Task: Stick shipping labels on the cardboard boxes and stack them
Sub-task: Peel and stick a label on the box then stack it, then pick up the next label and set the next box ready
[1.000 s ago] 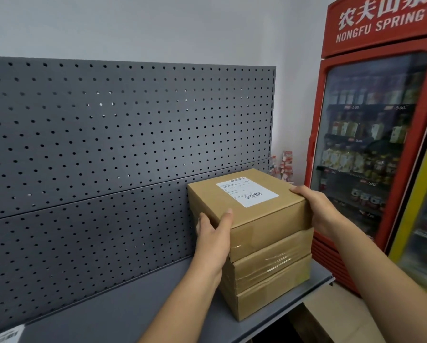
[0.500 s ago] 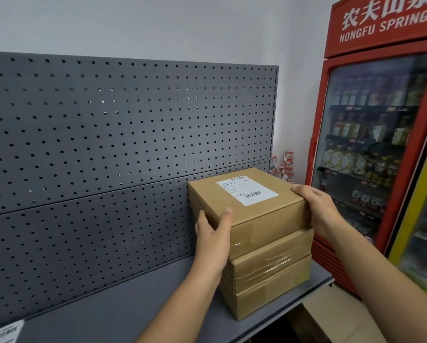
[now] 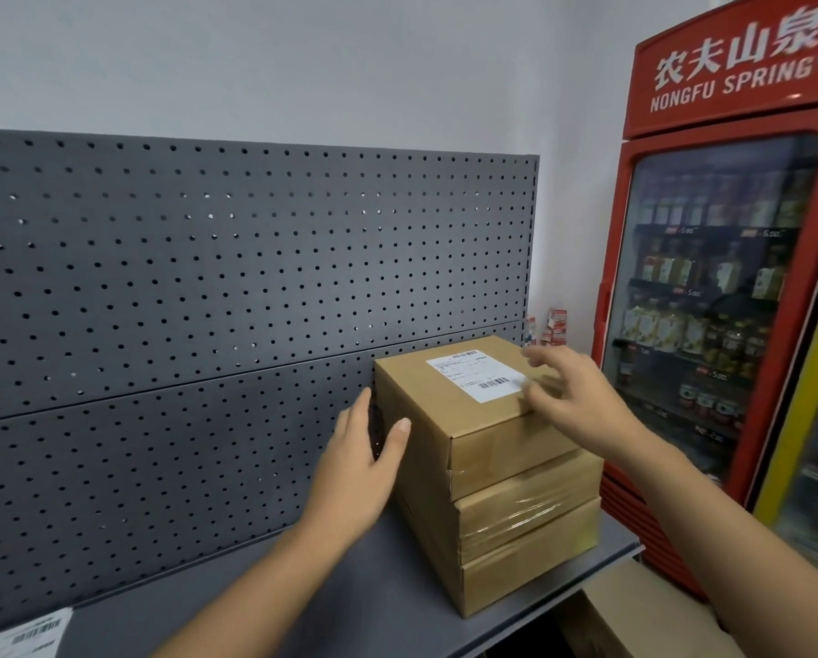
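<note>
Three cardboard boxes stand stacked at the right end of a grey shelf [image 3: 350, 605]. The top box [image 3: 487, 420] carries a white shipping label [image 3: 475, 375] on its lid. Clear tape wraps the middle box [image 3: 525, 510], and the bottom box [image 3: 530, 572] sits under it. My left hand [image 3: 364, 453] is beside the top box's left face, fingers straight, thumb at the front edge. My right hand [image 3: 573, 391] hovers blurred over the lid's right side, fingers spread, holding nothing.
A grey pegboard panel [image 3: 207, 301] backs the shelf. A sheet of labels [image 3: 22, 638] lies at the shelf's left front corner. A red drinks fridge [image 3: 729, 287] stands right of the shelf. Another cardboard box [image 3: 644, 615] sits on the floor below right.
Both hands have let go of the top box. My right hand has lifted off its right edge and spread over the lid; my left hand has moved away from the front corner.
</note>
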